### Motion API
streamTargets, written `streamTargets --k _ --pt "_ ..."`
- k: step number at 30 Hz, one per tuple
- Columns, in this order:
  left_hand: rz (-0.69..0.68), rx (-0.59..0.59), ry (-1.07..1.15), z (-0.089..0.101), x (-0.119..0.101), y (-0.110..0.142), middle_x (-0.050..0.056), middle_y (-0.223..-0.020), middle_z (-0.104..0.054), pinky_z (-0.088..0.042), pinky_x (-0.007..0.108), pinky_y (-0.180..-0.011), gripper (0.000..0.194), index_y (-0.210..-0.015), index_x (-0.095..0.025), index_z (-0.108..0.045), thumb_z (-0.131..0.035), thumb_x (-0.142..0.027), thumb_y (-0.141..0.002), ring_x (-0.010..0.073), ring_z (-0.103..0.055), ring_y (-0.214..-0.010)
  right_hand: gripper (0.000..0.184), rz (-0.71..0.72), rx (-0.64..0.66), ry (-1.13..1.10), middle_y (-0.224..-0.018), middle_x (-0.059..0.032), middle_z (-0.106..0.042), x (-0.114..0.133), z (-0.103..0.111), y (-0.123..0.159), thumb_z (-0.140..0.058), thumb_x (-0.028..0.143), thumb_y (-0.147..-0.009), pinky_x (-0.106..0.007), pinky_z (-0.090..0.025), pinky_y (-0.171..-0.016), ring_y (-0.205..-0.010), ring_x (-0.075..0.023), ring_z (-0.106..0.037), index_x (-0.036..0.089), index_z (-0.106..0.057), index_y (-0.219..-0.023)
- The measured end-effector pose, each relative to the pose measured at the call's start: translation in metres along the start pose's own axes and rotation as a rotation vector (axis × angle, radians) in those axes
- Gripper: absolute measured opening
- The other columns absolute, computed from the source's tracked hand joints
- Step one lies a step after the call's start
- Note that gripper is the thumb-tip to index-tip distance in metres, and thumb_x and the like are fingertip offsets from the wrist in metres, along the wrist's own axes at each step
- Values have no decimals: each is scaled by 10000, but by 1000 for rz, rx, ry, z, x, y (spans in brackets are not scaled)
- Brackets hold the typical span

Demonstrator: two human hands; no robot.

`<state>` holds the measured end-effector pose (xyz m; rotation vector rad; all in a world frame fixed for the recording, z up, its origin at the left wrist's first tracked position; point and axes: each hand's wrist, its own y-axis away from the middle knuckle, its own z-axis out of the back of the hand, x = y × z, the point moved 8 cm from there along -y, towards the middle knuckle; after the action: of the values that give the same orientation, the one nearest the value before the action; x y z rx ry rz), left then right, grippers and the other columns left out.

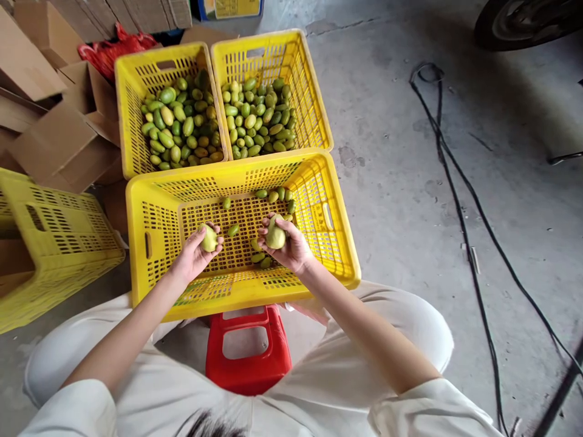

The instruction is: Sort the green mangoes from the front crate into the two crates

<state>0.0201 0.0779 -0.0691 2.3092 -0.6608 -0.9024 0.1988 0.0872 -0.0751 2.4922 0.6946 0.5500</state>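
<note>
My left hand (199, 254) is closed around a pale yellow-green oval fruit (209, 238), above the left part of the front yellow crate (155, 179). In my right hand (291, 246) is another pale green fruit (276, 233), gripped between thumb and fingers. Both fruits are held apart from each other over the crate. On its slotted floor lie several smaller green fruits, among them a lone one (233, 230) between my hands. A few more gather at the back right corner, and others lie partly hidden beneath my right hand.
Behind stand two yellow crates, left (119, 115) and right (321, 109), each holding many green and yellowish fruits. Cardboard boxes (64, 149) and another yellow crate (68, 243) are on the left. A red stool (248, 370) sits below; a black cable (469, 243) crosses the floor.
</note>
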Motion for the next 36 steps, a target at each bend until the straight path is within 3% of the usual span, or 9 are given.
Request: streamTargets --k 4,9,14,18,21,25,29,33,36 --pt "-41 55 -59 -2 -3 1 -72 -586 -474 -360 140 -414 197 -749 -170 -508 -702 -143 -772 21 -432 -419 194 -40 5 7 -709 44 -590 -7 -1 1 -696 171 -745 -179 -490 -521 -581 -82 -551 218 -540 -851" --pt "9 -5 -134 4 -2 1 -80 -474 -378 -240 168 -335 274 -663 -174 -481 -620 -319 -849 24 -292 -303 194 -132 -59 48 -626 31 -562 -18 11 -2 -680 296 -818 -148 -406 -409 -487 -74 -500 197 -514 -796" --pt "76 22 -61 2 2 2 -7 -507 -473 -362 213 -372 458 -685 -156 -569 -486 -572 -859 82 -426 -365 194 -123 -104 15 -694 -17 -633 -14 19 -6 -552 391 -895 -229 -521 -490 -583 -134 -593 197 -559 -895" --pt "69 -25 28 2 2 1 99 -885 -677 -563 290 -646 255 -933 -130 -639 -514 -344 -874 179 -667 -745 211 -104 -72 61 -911 -79 -701 -8 12 -5 -540 263 -844 -388 -596 -661 -814 -230 -676 189 -568 -1040" --pt "52 -57 3 5 2 -2 101 -1010 -688 -578 297 -720 158 -986 -144 -632 -548 -194 -861 194 -683 -863 227 -90 -10 87 -937 -72 -692 -6 4 -2 -591 205 -798 -378 -601 -688 -826 -218 -678 191 -568 -1023" --pt "2 -36 -42 6 1 -4 59 -938 -680 -577 268 -697 133 -928 -154 -621 -673 -167 -806 165 -679 -810 228 -84 26 81 -861 -18 -660 -8 1 1 -683 216 -765 -263 -588 -617 -726 -143 -643 204 -564 -959" --pt "8 66 -59 0 3 -2 -45 -597 -523 -420 145 -426 192 -755 -156 -562 -746 -209 -770 50 -499 -454 260 -78 54 123 -812 26 -632 -8 -1 2 -706 210 -745 -224 -561 -549 -641 -108 -597 223 -560 -960" --pt "41 135 -72 -5 4 1 -52 -481 -421 -303 163 -329 327 -687 -160 -546 -597 -414 -886 48 -364 -330 205 -108 50 152 -741 21 -612 -14 0 0 -701 269 -786 -126 -358 -361 -506 -68 -500 198 -561 -918" --pt "29 97 -17 -5 0 2 1 -546 -511 -404 203 -385 388 -745 -141 -596 -453 -450 -932 88 -472 -398 218 -80 0 97 -730 10 -623 -12 4 -2 -622 405 -868 -154 -403 -378 -519 -86 -527 198 -572 -915"
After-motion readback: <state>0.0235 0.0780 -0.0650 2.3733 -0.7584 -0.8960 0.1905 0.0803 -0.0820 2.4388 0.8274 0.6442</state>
